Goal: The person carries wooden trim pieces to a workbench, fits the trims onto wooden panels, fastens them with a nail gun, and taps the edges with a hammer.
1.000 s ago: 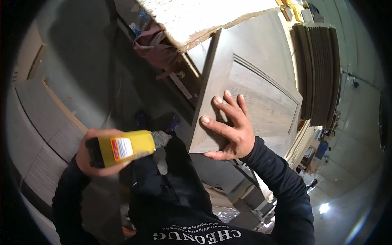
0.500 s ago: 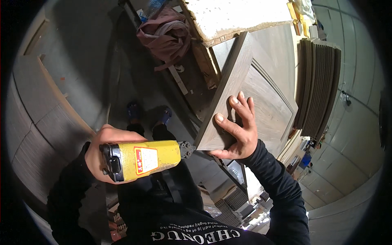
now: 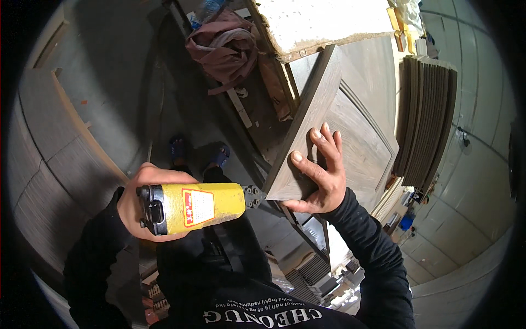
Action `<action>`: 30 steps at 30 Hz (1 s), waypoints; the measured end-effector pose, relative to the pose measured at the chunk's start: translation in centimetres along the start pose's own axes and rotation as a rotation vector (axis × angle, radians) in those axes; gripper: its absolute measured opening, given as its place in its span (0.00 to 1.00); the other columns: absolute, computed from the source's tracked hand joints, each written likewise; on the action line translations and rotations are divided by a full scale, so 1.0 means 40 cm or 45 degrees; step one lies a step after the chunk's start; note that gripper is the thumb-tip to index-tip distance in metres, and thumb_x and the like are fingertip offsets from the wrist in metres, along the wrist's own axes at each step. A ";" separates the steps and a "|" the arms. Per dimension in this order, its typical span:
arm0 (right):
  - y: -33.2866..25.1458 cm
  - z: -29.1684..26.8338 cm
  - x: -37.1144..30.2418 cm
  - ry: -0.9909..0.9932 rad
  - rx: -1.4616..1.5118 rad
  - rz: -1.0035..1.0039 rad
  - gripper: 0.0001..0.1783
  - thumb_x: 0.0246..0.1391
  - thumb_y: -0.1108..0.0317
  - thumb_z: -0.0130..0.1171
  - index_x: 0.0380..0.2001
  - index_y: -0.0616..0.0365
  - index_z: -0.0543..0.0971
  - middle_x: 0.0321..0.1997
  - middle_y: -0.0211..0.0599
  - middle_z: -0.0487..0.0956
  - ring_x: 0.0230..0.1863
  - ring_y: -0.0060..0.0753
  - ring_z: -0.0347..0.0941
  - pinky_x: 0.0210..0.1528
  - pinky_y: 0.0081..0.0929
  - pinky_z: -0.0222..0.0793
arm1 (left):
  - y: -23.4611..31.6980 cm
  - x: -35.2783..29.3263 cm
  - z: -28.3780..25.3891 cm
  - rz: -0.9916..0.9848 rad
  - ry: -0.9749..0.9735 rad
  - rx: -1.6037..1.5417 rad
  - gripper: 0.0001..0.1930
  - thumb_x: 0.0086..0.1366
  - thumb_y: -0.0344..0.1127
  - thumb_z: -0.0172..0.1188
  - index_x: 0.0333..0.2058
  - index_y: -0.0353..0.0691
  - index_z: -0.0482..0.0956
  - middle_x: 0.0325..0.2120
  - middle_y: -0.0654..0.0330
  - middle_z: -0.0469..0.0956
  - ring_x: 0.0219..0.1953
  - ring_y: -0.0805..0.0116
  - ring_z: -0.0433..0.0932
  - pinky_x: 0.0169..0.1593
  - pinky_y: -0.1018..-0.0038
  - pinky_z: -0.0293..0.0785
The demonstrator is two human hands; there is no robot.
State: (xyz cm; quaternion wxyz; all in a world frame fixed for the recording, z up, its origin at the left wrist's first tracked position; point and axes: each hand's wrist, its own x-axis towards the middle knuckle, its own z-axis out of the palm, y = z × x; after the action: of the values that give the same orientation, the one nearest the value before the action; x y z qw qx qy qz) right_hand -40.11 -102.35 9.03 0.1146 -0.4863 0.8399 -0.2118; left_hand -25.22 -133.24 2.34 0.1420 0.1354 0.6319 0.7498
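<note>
My left hand (image 3: 143, 192) is closed round a yellow nail gun (image 3: 227, 200) with a black end cap and a red-and-white label. Most of the grip is hidden under its body. The gun's dark bolted nose (image 3: 253, 197) meets the near corner of a grey-brown wood-grain cabinet door (image 3: 350, 129), which has a raised frame and a recessed middle. My right hand (image 3: 326, 178) lies spread on the door's frame close to that corner, with its thumb along the near edge.
A worktable with a white, rough-edged top (image 3: 329, 24) stands beyond the door. Stacked dark panels (image 3: 427, 120) are at the right, large wrapped stacks (image 3: 66, 148) at the left. A crumpled pinkish cloth (image 3: 224, 52) lies on a lower shelf beside the table.
The nail gun and my left hand have shifted slightly right, the gun turning a little. My right hand stays spread on the door, which has barely moved.
</note>
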 end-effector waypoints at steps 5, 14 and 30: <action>-0.001 -0.003 0.001 -0.011 0.001 0.012 0.40 0.34 0.34 0.64 0.51 0.42 0.79 0.65 0.52 0.62 0.69 0.57 0.49 0.70 0.50 0.32 | 0.004 -0.004 -0.001 -0.031 0.022 0.047 0.25 0.39 0.36 0.74 0.38 0.31 0.78 0.34 0.51 0.82 0.35 0.64 0.83 0.36 0.77 0.79; 0.001 -0.004 0.000 -0.018 -0.012 0.015 0.39 0.34 0.34 0.64 0.50 0.43 0.79 0.64 0.53 0.62 0.69 0.56 0.49 0.70 0.49 0.31 | 0.014 0.005 0.002 -0.102 0.026 0.028 0.24 0.40 0.37 0.73 0.37 0.31 0.79 0.33 0.51 0.82 0.34 0.64 0.83 0.36 0.76 0.79; -0.018 -0.026 0.010 -0.081 -0.035 0.067 0.36 0.39 0.35 0.62 0.50 0.44 0.79 0.63 0.53 0.64 0.69 0.55 0.51 0.70 0.49 0.27 | 0.045 0.009 0.009 -0.277 0.148 -0.285 0.17 0.43 0.33 0.69 0.33 0.32 0.79 0.27 0.55 0.81 0.29 0.69 0.81 0.36 0.76 0.74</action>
State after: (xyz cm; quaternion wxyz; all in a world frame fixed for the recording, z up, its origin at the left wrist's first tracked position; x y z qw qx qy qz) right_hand -40.19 -102.74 10.30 0.1401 -0.4721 0.8512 -0.1814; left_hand -25.51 -133.06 4.17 0.1996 0.0060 0.5625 0.8023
